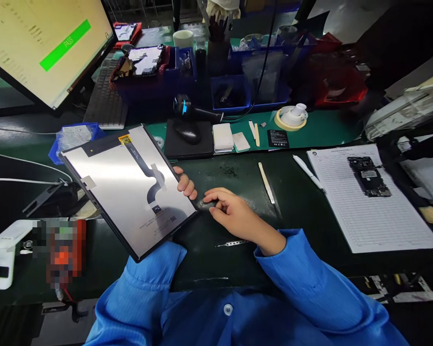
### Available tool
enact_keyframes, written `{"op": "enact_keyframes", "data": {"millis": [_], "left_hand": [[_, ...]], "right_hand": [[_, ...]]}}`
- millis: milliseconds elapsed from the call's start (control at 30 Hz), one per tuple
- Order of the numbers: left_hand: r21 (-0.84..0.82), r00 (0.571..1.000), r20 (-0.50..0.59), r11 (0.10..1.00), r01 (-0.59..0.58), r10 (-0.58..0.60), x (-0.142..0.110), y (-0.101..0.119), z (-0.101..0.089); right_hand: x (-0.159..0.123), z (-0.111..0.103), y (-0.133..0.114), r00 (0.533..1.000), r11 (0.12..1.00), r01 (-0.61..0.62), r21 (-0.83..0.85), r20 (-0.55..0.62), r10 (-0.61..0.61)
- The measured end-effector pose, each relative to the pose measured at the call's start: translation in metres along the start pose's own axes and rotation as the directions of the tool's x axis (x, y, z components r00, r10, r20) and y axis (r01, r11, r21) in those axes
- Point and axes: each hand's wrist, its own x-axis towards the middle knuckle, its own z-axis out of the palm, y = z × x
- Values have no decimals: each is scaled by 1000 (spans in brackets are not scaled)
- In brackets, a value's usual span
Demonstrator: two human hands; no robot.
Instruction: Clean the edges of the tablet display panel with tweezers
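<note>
My left hand (186,183) holds a tablet display panel (111,192) from beneath, back side up; only the fingertips show at its right edge. The panel is silvery with a black flex cable (148,178) and a yellow tab at its top. My right hand (231,211) rests on the dark mat beside the panel's lower right corner, fingers pinched on a small dark part (206,204). Metal tweezers (233,243) lie just under my right wrist.
A monitor (46,43) with a green PASS bar stands back left, a keyboard (106,96) beside it. Mouse on pad (188,132), barcode scanner (184,105), blue bins (238,91) behind. A white spudger (266,182), pen (308,172) and paper sheet (400,226) with a circuit board (368,175) lie right.
</note>
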Motion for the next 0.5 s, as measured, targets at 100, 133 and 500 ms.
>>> {"op": "enact_keyframes", "data": {"millis": [100, 133, 500], "left_hand": [[30, 997, 72, 1000, -6, 4, 4, -2, -6], [31, 995, 102, 999, -15, 12, 4, -3, -7], [78, 986, 168, 997, -6, -7, 16, -16, -34]], "right_hand": [[2, 4, -2, 989, 971, -150, 188, 24, 148], [3, 5, -3, 982, 944, -189, 269, 68, 177], [5, 14, 0, 935, 844, -339, 417, 250, 252]]}}
